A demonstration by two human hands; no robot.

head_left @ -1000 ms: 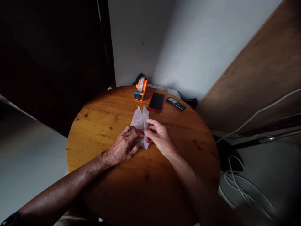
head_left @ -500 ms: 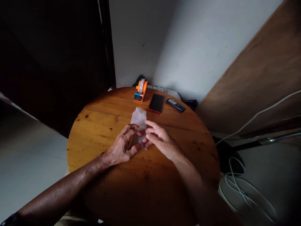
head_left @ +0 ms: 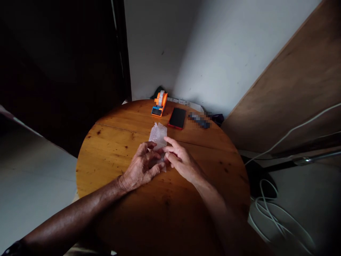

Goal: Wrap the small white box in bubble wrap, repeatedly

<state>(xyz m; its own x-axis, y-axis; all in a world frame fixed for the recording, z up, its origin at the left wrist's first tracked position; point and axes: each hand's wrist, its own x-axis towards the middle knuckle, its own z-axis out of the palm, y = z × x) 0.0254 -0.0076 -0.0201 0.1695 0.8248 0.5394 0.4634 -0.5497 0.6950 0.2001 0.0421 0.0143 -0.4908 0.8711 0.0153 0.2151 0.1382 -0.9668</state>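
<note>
A small translucent piece of bubble wrap (head_left: 158, 133) lies on the wooden table, its far end spread flat. My left hand (head_left: 142, 164) comes at it from the left, with bent fingers and thumb closed around its near part. From the right, my right hand (head_left: 180, 158) holds the other side, thumb and fingertips bent on the wrap and the index finger stretched along its edge. The fingers of both hands almost meet and cover the middle of the wrap. Whether anything lies inside it is hidden.
Beyond the wrap stand an orange-and-blue tape dispenser (head_left: 160, 104), a black-screened phone with a red edge (head_left: 177, 118) and a blurred dark handset-like object (head_left: 199, 120). The round table (head_left: 112, 149) meets a wall. White cable (head_left: 269, 206) lies coiled on the floor at right.
My left thumb and fingers have moved slightly right, closer to my right hand, over the near part of the bubble wrap. The right hand has barely moved.
</note>
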